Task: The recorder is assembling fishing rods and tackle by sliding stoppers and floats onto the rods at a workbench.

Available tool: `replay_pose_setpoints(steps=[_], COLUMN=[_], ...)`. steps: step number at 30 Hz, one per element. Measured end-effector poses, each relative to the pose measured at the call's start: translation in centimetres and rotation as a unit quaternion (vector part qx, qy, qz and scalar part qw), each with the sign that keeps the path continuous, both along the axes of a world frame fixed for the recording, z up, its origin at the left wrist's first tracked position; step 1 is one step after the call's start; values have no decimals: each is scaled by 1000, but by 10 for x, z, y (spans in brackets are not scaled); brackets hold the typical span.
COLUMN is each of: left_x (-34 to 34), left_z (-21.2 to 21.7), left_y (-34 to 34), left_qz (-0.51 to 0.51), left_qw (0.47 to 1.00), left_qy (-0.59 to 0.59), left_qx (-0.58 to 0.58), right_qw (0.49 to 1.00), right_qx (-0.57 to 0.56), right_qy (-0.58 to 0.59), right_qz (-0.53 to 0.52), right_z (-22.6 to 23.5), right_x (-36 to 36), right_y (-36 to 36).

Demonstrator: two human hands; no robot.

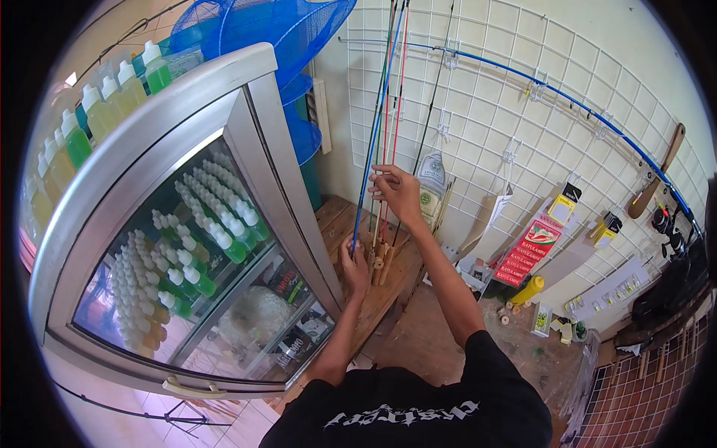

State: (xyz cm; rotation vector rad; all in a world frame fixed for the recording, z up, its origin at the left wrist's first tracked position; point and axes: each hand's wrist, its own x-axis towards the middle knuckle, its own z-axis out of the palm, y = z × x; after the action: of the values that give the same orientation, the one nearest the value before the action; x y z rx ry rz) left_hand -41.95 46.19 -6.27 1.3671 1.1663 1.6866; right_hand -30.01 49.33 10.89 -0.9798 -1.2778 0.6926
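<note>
Big glass-front display cabinet with silver metal frame [187, 142] fills the left, shelves packed with small white-capped bottles of green and yellow liquid [216, 224]. White wire grid wall panel [523, 97] behind, with a long blue rod [567, 101] hung across it and packets clipped on. Blue mesh net [269, 30] up top. Bundle of thin upright fishing rods, blue, red and dark, with pale wooden handles [385, 127], stands on the wooden pallet [340, 216] beside the cabinet. Right hand [396, 193] pinches the rod shafts, fingers closed round them. Left hand [356, 267] lower down, curled at the wooden handles; exact grip unclear.
</note>
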Motion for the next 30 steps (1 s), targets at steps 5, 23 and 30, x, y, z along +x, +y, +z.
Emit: replay_pose_setpoints(steps=[5,23,30], left_x=[0,8,19], left_z=[4,47,34], left_y=[3,-25,-60], left_qz=[0,60,77], left_qw=[1000,985,966], left_qy=[17,135,214], left_qx=[8,93,126], right_qw=[1000,995,990], right_qx=[-15,-17,-36], right_qy=[8,81,63], right_qz=[8,-51,-124], right_z=[-8,-46,-87], right_x=[6,27,35], right_y=[-8,-50,-80])
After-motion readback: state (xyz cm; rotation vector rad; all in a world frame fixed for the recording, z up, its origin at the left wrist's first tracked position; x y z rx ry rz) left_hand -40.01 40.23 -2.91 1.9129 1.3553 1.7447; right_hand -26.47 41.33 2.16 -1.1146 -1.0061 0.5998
